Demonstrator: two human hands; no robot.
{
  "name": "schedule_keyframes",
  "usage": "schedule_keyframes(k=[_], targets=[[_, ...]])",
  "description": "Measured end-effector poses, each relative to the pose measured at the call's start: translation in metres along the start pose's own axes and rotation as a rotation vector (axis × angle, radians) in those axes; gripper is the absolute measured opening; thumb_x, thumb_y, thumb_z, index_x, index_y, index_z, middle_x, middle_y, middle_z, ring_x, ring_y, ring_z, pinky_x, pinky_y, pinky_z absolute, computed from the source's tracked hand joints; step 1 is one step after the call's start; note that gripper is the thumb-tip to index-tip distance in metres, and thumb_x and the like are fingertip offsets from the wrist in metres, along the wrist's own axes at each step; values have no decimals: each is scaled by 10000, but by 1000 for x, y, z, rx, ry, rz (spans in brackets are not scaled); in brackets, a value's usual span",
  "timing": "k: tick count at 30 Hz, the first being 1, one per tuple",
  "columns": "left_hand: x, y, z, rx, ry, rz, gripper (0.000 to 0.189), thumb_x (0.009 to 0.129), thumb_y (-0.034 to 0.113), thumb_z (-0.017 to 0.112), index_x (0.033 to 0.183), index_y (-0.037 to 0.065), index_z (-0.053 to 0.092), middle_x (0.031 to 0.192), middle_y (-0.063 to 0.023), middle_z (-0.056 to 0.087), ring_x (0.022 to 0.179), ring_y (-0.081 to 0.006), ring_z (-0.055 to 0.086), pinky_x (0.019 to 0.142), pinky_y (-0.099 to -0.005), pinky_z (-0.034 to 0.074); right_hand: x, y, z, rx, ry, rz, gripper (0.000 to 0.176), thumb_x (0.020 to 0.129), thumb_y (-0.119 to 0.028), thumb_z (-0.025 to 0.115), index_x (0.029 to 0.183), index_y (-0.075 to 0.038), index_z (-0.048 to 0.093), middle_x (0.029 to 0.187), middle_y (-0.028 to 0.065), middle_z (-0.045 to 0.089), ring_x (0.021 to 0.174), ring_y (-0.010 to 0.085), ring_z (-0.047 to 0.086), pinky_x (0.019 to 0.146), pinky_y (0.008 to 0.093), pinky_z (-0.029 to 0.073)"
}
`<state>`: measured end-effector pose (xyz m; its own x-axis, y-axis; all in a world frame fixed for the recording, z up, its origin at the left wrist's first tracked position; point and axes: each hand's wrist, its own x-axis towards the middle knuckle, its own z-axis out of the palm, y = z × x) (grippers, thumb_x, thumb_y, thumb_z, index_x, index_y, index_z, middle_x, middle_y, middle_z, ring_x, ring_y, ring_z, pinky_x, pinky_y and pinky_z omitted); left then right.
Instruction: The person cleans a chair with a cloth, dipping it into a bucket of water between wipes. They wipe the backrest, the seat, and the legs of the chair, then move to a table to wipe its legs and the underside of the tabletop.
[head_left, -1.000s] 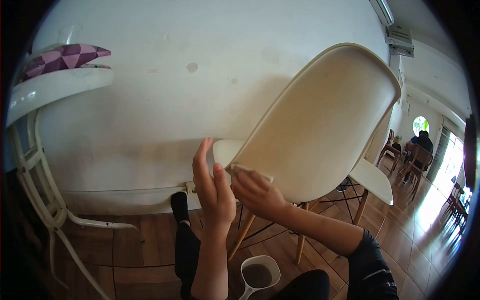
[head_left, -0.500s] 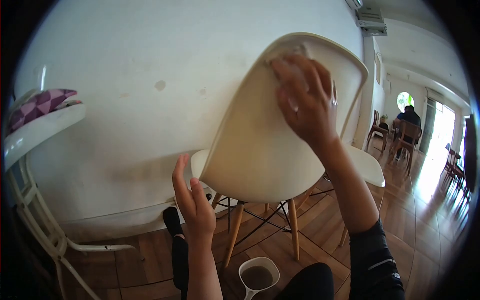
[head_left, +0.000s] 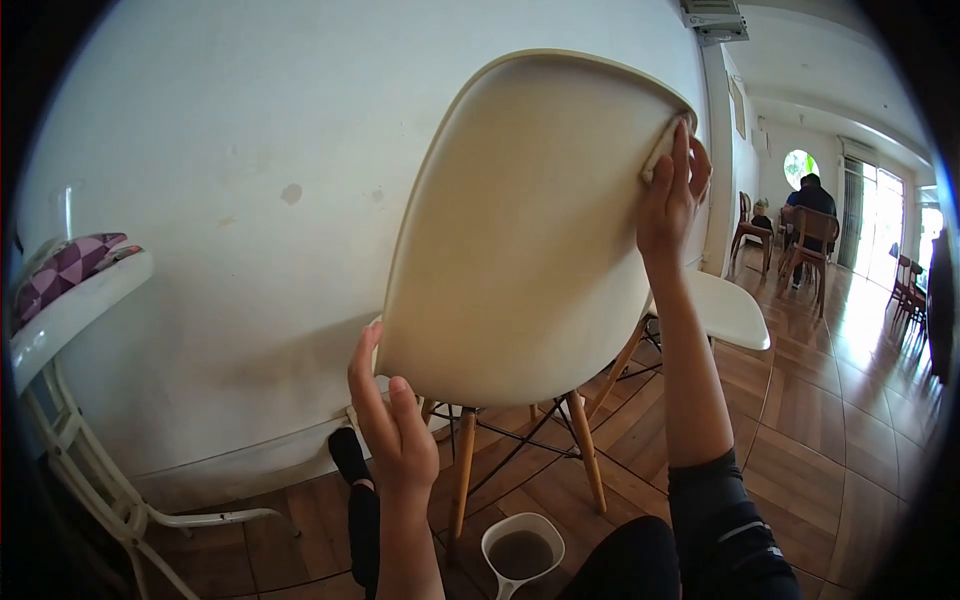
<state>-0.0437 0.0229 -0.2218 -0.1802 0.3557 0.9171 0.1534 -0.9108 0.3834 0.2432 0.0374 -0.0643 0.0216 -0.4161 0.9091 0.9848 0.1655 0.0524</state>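
The back of a cream chair (head_left: 510, 230) with wooden legs fills the middle of the view. My right hand (head_left: 675, 190) presses a small pale cloth (head_left: 660, 150) against the upper right edge of the backrest. At the lower left edge of the shell is my left hand (head_left: 395, 420), its fingers apart and nothing in it, the fingertips at the rim. On the floor between my legs sits a white dipper (head_left: 523, 552) holding greyish liquid.
A white wall (head_left: 230, 200) stands behind the chair. At the left is a white table (head_left: 85, 300) with a purple patterned cloth item (head_left: 75, 270). Another white seat (head_left: 725, 308) is at the right. Farther back, a person (head_left: 813, 195) sits among wooden chairs (head_left: 812, 240).
My right hand has moved with the cloth from the upper middle of the backrest to its right edge. The backrest looks more upright, and my left hand is now at its rim.
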Motion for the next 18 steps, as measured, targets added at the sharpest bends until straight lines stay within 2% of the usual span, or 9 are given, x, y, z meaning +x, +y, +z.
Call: schedule_keyframes(k=[2,4,7,10,14,15,18], targets=[[0,0,2,-9,0,-5,458,974,283,313,1346,16,335,1344,-164,410,1271,-266,355,1062,-429,196,-10,15,0,76,-25,212,403,967,-285,355,1323,-118,442,1258,122,389,1112,279,409,968,412,314],[-1,-2,4,6,-7,-1,459,974,281,314,1347,15,333,1343,-164,410,1273,-266,353,1062,-430,198,-20,22,0,55,-12,194,398,967,-285,364,1312,-105,450,1223,143,408,1097,292,419,954,408,323],[-4,-4,10,-7,-14,3,460,973,279,317,1348,14,331,1343,-163,409,1275,-267,350,1061,-432,201,-34,23,-7,172,-63,333,395,962,-276,394,1293,-70,456,1164,194,435,1074,313,437,941,404,335],[-7,-3,14,-37,-7,2,459,972,277,319,1348,14,331,1344,-161,407,1277,-268,348,1062,-435,203,-62,24,-18,222,-119,454,394,964,-267,378,1280,-47,460,1170,188,430,1085,313,432,946,400,331],[-8,-4,10,6,-21,-34,464,972,286,321,1348,15,332,1347,-158,404,1279,-269,344,1062,-438,203,-71,18,-22,30,-212,398,403,960,-222,341,1320,-49,395,1211,158,417,1138,319,382,960,413,321],[-7,-5,10,9,-16,-29,464,972,286,321,1348,15,332,1347,-158,404,1279,-269,344,1062,-438,203,-65,18,-19,57,-221,400,415,953,-196,342,1346,-61,362,1235,151,410,1162,310,359,980,424,292],[-6,-7,8,-12,5,-47,472,971,298,323,1348,15,331,1345,-157,406,1279,-272,343,1058,-439,207,-31,-18,-17,68,-148,280,422,946,-174,354,1355,-68,357,1253,158,401,1170,320,348,997,440,264]])
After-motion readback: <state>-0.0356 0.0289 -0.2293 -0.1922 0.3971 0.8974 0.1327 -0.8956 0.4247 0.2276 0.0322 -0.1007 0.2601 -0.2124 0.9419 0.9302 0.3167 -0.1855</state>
